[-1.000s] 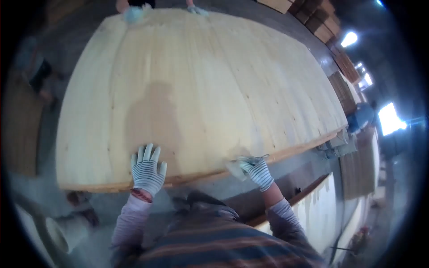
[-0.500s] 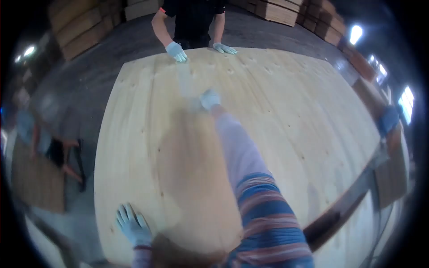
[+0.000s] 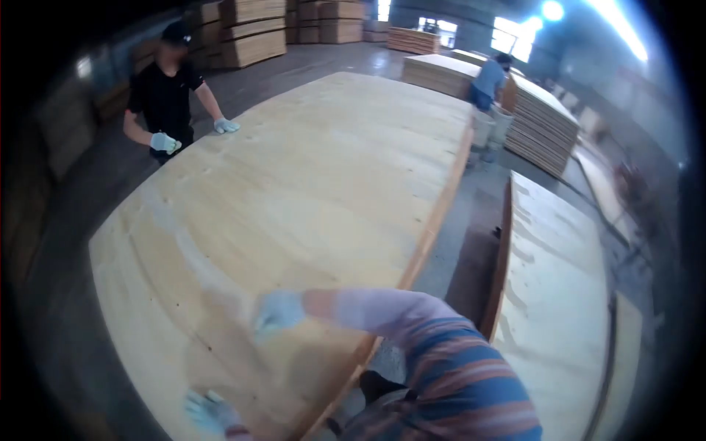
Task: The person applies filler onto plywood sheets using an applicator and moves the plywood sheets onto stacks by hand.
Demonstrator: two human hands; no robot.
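Observation:
A large pale plywood sheet lies before me on top of a stack. My left hand, in a light glove, rests on its near part with the fingers apart. Farther in, my right hand, also gloved, is low over the wood and smeared by motion. Its fingers look closed, and a blurred shape lies at their left side; I cannot make out what it is. A pale wet-looking streak runs over the wood from the far left edge toward my right hand.
A person in black with gloved hands stands at the far left edge. Right of the stack, beyond a floor gap, lies another sheet with grey patches. A second person is by buckets and stacked boards.
My view has swung to the right. My right hand has come back nearer to me, and the pale streak is longer. The person opposite has lifted one hand off the sheet.

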